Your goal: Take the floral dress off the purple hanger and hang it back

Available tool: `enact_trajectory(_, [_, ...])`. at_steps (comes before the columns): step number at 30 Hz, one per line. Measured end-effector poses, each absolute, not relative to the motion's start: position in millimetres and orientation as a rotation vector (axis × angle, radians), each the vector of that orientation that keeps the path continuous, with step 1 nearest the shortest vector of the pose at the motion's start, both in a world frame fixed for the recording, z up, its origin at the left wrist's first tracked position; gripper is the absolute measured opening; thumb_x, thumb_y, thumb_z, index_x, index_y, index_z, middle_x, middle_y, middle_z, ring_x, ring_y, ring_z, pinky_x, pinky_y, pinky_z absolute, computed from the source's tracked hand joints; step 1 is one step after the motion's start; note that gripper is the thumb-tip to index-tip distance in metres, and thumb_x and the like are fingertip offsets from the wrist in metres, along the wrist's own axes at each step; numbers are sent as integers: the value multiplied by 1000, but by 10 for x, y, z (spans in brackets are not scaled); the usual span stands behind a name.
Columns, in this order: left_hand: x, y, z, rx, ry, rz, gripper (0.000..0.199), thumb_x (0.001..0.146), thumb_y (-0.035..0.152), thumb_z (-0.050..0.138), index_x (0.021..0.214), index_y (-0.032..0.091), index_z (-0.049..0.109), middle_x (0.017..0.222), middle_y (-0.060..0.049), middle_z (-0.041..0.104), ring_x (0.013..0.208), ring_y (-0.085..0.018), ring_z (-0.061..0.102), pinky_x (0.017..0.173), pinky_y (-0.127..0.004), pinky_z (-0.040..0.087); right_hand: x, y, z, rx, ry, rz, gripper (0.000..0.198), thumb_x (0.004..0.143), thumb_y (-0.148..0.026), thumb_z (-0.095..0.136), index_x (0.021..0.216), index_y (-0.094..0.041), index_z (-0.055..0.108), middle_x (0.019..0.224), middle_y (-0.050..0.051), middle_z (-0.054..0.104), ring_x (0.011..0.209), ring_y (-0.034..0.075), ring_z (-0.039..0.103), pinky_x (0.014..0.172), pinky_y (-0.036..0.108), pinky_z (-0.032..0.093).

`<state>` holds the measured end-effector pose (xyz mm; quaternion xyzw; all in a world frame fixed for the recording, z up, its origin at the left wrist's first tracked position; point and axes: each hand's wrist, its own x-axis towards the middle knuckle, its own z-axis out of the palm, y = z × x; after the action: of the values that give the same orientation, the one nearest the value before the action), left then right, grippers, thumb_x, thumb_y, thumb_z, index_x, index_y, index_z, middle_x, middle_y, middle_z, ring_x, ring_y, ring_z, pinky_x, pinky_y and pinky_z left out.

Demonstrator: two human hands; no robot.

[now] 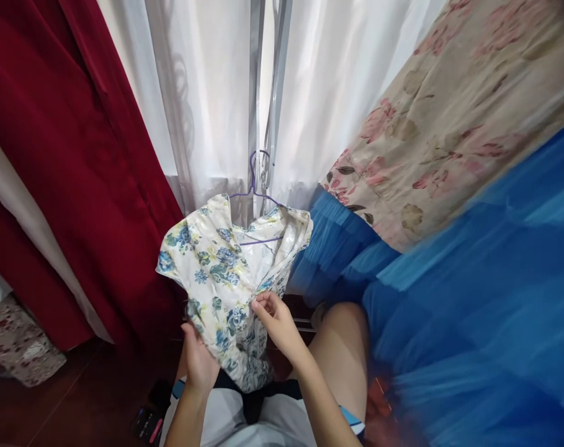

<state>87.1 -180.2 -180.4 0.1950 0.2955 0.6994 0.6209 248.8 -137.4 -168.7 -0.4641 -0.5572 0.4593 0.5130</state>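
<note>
So the white blouse with blue flowers (226,254) is up on a thin purple hanger (252,184), right in front of the person and above their lap, front neckline open enough to see the hanger's bottom bar inside. Right hand (278,320) has a narrow grip, thumb and fingertips pinching the blouse's front edge around mid-chest. Left hand (200,360) is lower down, holding the blouse's side with the thumb in front; the fingers are hidden behind the cloth. The hanger's hook is up by some grey metal bars (259,81), but can't really tell what it's hooked on. White curtains (211,93) behind, dark red fabric (100,186) off to the left, puffy blue tulle (472,298) and beige floral cloth (449,136) on the right.
</note>
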Motion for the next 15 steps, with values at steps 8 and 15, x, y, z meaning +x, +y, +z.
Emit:
enact_trajectory(8, [937, -1832, -1847, 842, 1136, 1608, 63, 69, 33, 80, 127, 14, 62, 124, -13, 68, 121, -32, 61, 106, -44, 47, 2410, -1192, -1618, -1142, -1319, 1177, 32, 85, -47, 62, 71, -19, 54, 57, -1, 59, 50, 13, 49, 51, 26, 37])
enact_trajectory(15, [764, -1793, -2019, 915, 1150, 1545, 58, 72, 29, 76, 127, 15, 61, 117, -12, 70, 121, -32, 59, 107, -45, 45, 2409, -1155, -1622, -1062, -1300, 1273, 36, 90, -49, 54, 68, -20, 52, 49, -2, 55, 43, 12, 44, 47, 26, 31])
